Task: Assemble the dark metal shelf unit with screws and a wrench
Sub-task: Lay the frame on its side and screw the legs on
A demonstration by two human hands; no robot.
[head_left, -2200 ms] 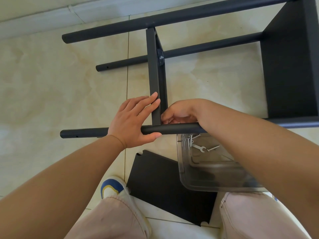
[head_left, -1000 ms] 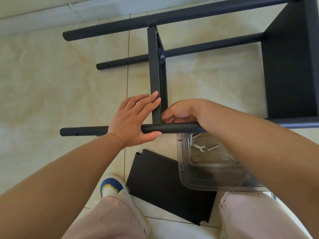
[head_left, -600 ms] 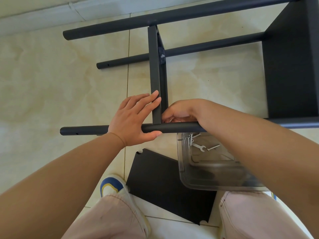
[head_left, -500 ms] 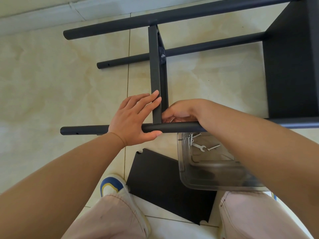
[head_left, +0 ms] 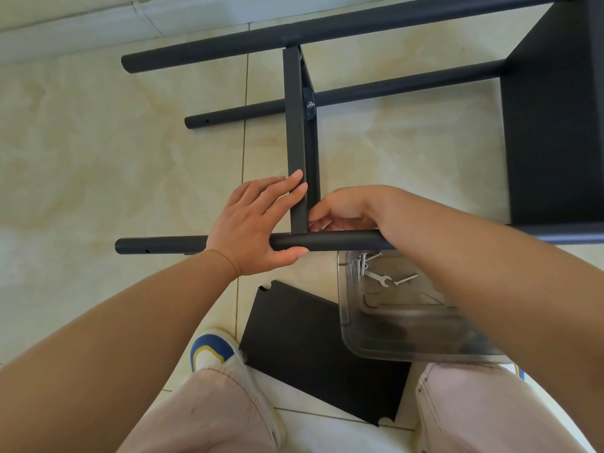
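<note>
Head view. We see the shelf unit [head_left: 555,125] lying on its side on the tiled floor [head_left: 98,158], its four dark tubes running left to right and a flat shelf panel standing at the right edge. A narrow crossbar [head_left: 295,135] spans from the far tube [head_left: 327,27] to the near tube [head_left: 327,240], and one screw [head_left: 309,104] shows fitted where it meets the middle tube [head_left: 392,86]. Our left hand [head_left: 251,230] lies across the near tube just left of the joint; its fingers [head_left: 287,194] are straight and pressed flat against the crossbar's left face, the thumb lying along the tube's near side. Our right hand [head_left: 343,210] is at the joint's right side, its fingers curled in against the crossbar's foot; whether they grasp a screw or anything else we cannot tell, as the hand hides them. Below the near tube, a clear bin [head_left: 392,328] rests on the floor, partly under the right forearm; in it lie a small wrench [head_left: 379,278] and several loose screws [head_left: 405,279]. A loose panel [head_left: 310,348] lies flat on the floor beside the bin, between our knees, just beside a shoe [head_left: 212,349].
</note>
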